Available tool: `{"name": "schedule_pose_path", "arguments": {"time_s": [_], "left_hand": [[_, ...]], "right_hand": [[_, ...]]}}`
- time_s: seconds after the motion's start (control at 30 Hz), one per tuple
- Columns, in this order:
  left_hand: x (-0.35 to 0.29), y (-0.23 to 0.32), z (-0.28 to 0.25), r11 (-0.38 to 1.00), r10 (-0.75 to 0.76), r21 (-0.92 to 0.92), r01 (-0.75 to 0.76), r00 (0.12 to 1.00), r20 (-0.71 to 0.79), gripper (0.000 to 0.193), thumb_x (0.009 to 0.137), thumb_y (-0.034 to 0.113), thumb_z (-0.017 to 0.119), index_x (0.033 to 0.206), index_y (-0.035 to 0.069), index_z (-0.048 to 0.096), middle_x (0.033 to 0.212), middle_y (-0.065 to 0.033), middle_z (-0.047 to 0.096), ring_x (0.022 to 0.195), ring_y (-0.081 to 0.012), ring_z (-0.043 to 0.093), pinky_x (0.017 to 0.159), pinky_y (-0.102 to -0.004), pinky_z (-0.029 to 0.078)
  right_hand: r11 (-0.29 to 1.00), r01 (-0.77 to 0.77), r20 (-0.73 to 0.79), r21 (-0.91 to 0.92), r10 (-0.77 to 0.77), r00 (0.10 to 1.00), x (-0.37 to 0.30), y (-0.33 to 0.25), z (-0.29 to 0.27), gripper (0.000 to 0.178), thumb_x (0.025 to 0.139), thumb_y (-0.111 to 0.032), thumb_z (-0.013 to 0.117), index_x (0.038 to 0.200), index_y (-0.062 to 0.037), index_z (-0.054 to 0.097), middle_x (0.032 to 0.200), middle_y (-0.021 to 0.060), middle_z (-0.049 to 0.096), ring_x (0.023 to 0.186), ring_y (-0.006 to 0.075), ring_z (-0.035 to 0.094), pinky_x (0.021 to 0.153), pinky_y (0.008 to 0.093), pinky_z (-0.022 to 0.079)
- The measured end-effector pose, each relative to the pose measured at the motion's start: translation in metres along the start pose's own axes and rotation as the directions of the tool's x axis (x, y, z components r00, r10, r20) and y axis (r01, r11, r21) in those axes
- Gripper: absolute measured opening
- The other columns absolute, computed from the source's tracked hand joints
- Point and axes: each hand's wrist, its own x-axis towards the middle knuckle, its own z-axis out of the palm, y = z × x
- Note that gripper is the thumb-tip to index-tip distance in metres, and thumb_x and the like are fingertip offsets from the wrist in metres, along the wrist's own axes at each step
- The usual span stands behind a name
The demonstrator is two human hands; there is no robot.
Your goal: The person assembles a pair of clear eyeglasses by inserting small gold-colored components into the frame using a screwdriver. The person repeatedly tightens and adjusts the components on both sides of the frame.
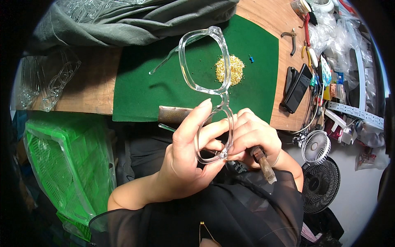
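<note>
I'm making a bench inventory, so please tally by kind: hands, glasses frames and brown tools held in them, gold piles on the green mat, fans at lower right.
Hands: 2 (left hand, right hand)
Clear glasses frame: 1
Brown tool: 1
Gold pile: 1
Fans: 2 (white fan, black fan)
Total: 7

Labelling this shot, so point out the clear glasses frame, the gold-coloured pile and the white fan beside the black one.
Clear glasses frame (224, 99): head view, on its bridge.
Gold-coloured pile (235, 71): head view, near its middle.
White fan (316, 147): head view, on its hub.
</note>
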Motion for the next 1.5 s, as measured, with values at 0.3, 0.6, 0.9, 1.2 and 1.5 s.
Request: {"name": "schedule_pose_path", "arguments": {"time_s": [0.3, 0.6, 0.9, 1.2, 1.5], "left_hand": [[-0.001, 0.003, -0.007, 0.987, -0.085, -0.132, 0.09, 0.995, 0.043, 0.1, 0.07, -0.014, 0.067, 0.14, 0.006, -0.003, 0.125, -0.0255, 0.049, 0.087, -0.0182, 0.064, 0.08, -0.0273, 0.052], [-0.003, -0.001, -0.011, 0.999, -0.042, -0.027, 0.046, 0.988, 0.15, 0.098, 0.073, -0.011, 0.066, 0.139, 0.004, -0.003, 0.123, -0.0264, 0.05, 0.084, -0.0186, 0.064, 0.078, -0.0267, 0.052], [-0.002, 0.002, -0.014, 0.971, 0.1, 0.191, -0.144, 0.97, 0.223, 0.091, 0.074, -0.01, 0.066, 0.135, 0.002, 0.0, 0.117, -0.0307, 0.053, 0.083, -0.0219, 0.064, 0.074, -0.0295, 0.051], [-0.001, 0.006, -0.013, 0.961, 0.098, 0.229, -0.155, 0.966, 0.239, 0.047, 0.078, -0.008, 0.057, 0.124, -0.004, 0.045, 0.107, -0.0158, 0.061, 0.072, -0.0186, 0.06, 0.065, -0.0272, 0.048], [-0.002, 0.003, -0.009, 0.948, 0.098, 0.258, -0.187, 0.941, 0.323, 0.044, 0.079, -0.002, 0.057, 0.121, -0.004, 0.046, 0.11, -0.0156, 0.059, 0.068, -0.0156, 0.055, 0.063, -0.0253, 0.043]], "right_hand": [[0.984, -0.127, 0.027, -0.126, 0.132, 0.991, -0.01, -0.008, -0.014, 0.02, 0.07, -0.006, 0.071, 0.086, -0.0045, 0.058, 0.082, 0.009, 0.062, 0.074, 0.0266, 0.06, 0.069, 0.0353, 0.047], [0.869, -0.186, 0.277, -0.459, 0.339, 0.899, -0.014, -0.011, -0.016, 0.024, 0.071, -0.011, 0.066, 0.088, -0.0026, 0.051, 0.088, 0.0113, 0.055, 0.081, 0.0289, 0.054, 0.073, 0.0358, 0.046], [0.866, -0.034, 0.32, -0.499, 0.22, 0.922, -0.003, -0.011, -0.014, 0.026, 0.064, -0.011, 0.066, 0.084, -0.0033, 0.051, 0.086, 0.0099, 0.054, 0.079, 0.0269, 0.053, 0.073, 0.0355, 0.045], [0.853, -0.004, 0.307, -0.521, 0.192, 0.932, -0.01, -0.006, -0.012, 0.024, 0.059, -0.009, 0.064, 0.079, -0.0035, 0.051, 0.079, 0.0093, 0.052, 0.076, 0.0263, 0.053, 0.07, 0.0365, 0.043], [0.826, 0.043, 0.282, -0.562, 0.142, 0.949, -0.017, 0.001, -0.009, 0.018, 0.06, -0.011, 0.064, 0.074, -0.0046, 0.055, 0.077, 0.0083, 0.054, 0.074, 0.0244, 0.055, 0.067, 0.0361, 0.044]]}}
